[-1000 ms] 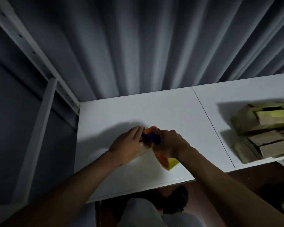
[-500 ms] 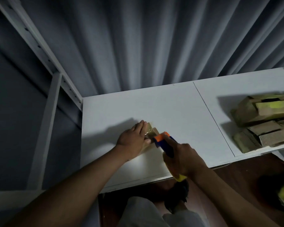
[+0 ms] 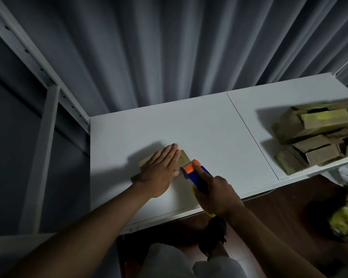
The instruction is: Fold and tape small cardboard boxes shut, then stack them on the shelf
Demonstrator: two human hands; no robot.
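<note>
- Since the earlier frame, left hand (image 3: 160, 169) flattens, fingers straight, onto small brown cardboard box (image 3: 184, 157) on white shelf board (image 3: 209, 127).
- Right hand (image 3: 215, 194) grasps orange-and-blue tape dispenser (image 3: 196, 173) at box's edge.
- Step: taping; next, likely cutting tape cleanly.

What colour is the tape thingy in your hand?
The tape dispenser in the right hand is blue with an orange tip, seen in the head view.

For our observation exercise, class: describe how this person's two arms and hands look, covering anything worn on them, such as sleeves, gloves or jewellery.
Both forearms are bare as far as the frame shows; no sleeve reaches them. The left hand and right hand wear no gloves. No watch, bracelet or ring is visible, though dim light could hide small items. The fingers are bare too.
</note>
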